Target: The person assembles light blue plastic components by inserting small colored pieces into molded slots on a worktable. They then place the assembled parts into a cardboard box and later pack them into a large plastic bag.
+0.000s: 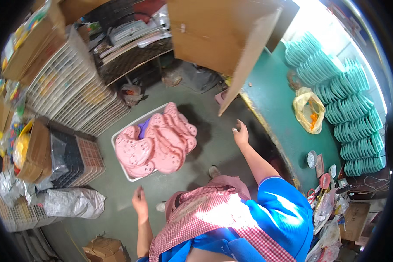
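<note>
My left hand (139, 202) hangs over the floor just in front of a white crate (134, 179), its fingers loosely stretched and nothing in it. The crate is heaped with pink moulded pieces (168, 144), curved and dotted with small dark holes. A purple piece (144, 127) shows among them. My right hand (240, 133) is held out to the right, between the crate and the green-topped workbench (278, 94). Its fingers are apart and it holds nothing; there is a ring on one finger. Neither hand touches the pink pieces.
Rows of stacked teal curved pieces (353, 105) line the workbench, near a yellowish bag (309, 111) with orange bits. A large cardboard sheet (222, 32) stands ahead. White slatted crates (65, 87) are piled at left. A cardboard box (104, 249) sits at lower left.
</note>
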The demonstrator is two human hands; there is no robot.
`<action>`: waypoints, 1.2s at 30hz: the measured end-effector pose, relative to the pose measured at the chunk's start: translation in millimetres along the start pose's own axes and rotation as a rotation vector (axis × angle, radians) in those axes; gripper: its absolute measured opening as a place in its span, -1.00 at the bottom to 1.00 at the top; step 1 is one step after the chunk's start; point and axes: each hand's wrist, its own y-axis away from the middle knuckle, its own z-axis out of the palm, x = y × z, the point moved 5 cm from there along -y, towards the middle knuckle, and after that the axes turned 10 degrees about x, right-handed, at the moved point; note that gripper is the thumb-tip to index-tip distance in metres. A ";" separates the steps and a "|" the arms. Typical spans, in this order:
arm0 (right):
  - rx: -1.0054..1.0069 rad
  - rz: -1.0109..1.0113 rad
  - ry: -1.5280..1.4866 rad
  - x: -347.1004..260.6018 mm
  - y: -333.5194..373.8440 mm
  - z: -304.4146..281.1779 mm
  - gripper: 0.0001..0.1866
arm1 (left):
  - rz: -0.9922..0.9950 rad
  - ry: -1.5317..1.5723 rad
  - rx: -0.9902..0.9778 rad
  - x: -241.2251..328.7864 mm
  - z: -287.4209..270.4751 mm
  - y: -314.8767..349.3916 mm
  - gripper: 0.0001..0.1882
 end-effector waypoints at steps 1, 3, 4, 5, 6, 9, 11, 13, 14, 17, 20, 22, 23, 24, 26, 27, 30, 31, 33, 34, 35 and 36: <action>-0.048 0.046 -0.078 5.5 -21.8 -9.8 -0.56 | 0.171 0.011 0.022 78.7 38.3 1.9 -0.72; -0.131 0.096 -0.164 4.4 -48.1 -30.3 -0.69 | 0.588 0.011 -0.133 223.8 125.3 21.7 -0.73; -0.131 0.107 -0.177 14.8 -54.4 -37.6 -0.72 | 0.867 -0.017 -0.211 282.5 169.1 41.5 -0.75; -0.170 0.160 -0.219 32.2 -58.4 -39.0 -0.72 | 1.063 0.064 -0.342 340.9 208.8 65.3 -0.77; -0.215 0.207 -0.267 45.9 -57.8 -37.2 -0.72 | 1.263 0.021 -0.464 376.0 244.7 86.4 -0.72; -0.249 0.164 -0.157 47.8 -43.7 -49.8 -0.71 | 1.785 -0.267 -0.445 446.2 341.5 104.3 -0.59; -0.257 0.292 -0.272 98.7 -34.5 -46.6 -0.71 | 1.839 -0.409 -0.402 465.1 406.0 79.9 -0.51; -0.192 0.422 -0.329 123.1 -29.1 -57.4 -0.72 | 1.800 -0.566 -0.308 473.4 458.3 26.8 -0.46; -0.141 0.466 -0.355 136.8 -27.3 -63.6 -0.73 | 1.794 -0.675 -0.243 475.7 477.4 -0.8 -0.44; -0.025 0.567 -0.409 162.2 -26.3 -82.5 -0.73 | 1.789 -0.760 -0.187 503.8 502.1 -41.3 -0.39; 0.085 0.689 -0.384 169.1 -24.1 -103.1 -0.73 | 1.969 -0.573 -0.058 544.0 530.5 -53.4 -0.45; 0.137 0.704 -0.420 174.0 -29.9 -109.2 -0.73 | 2.279 -0.475 0.071 577.0 553.4 -41.4 -0.53; 0.147 0.717 -0.436 174.0 -33.1 -108.2 -0.73 | 2.375 -0.484 0.059 588.4 567.5 -39.1 -0.63; 0.153 0.728 -0.451 173.3 -37.5 -106.5 -0.74 | 2.468 -0.497 0.049 598.3 580.9 -37.2 -0.72; 0.129 0.739 -0.488 170.8 -53.0 -100.9 -0.74 | 2.599 -0.560 -0.025 613.2 601.1 -30.4 -0.79; 0.110 0.741 -0.506 168.2 -62.2 -96.4 -0.74 | 2.626 -0.626 -0.087 617.5 607.3 -30.4 -0.77; 0.045 0.721 -0.549 159.4 -99.8 -86.0 -0.74 | 2.660 -0.512 -0.215 626.0 611.1 -34.7 -0.63; 0.021 0.697 -0.539 163.5 -113.5 -82.4 -0.74 | 2.651 -0.501 -0.251 623.9 605.6 -30.1 -0.63; -0.022 0.667 -0.529 165.7 -143.2 -81.3 -0.74 | 2.639 -0.450 -0.276 617.2 588.3 -24.2 -0.62; -0.052 0.650 -0.532 157.2 -162.6 -86.7 -0.74 | 2.632 -0.426 -0.254 616.3 572.0 -23.5 -0.62; -0.081 0.629 -0.531 153.2 -180.5 -89.8 -0.74 | 2.615 -0.444 -0.233 618.1 557.4 -21.6 -0.63; -0.081 0.584 -0.577 158.6 -198.8 -89.4 -0.74 | 2.598 -0.463 -0.206 622.7 543.2 -17.2 -0.63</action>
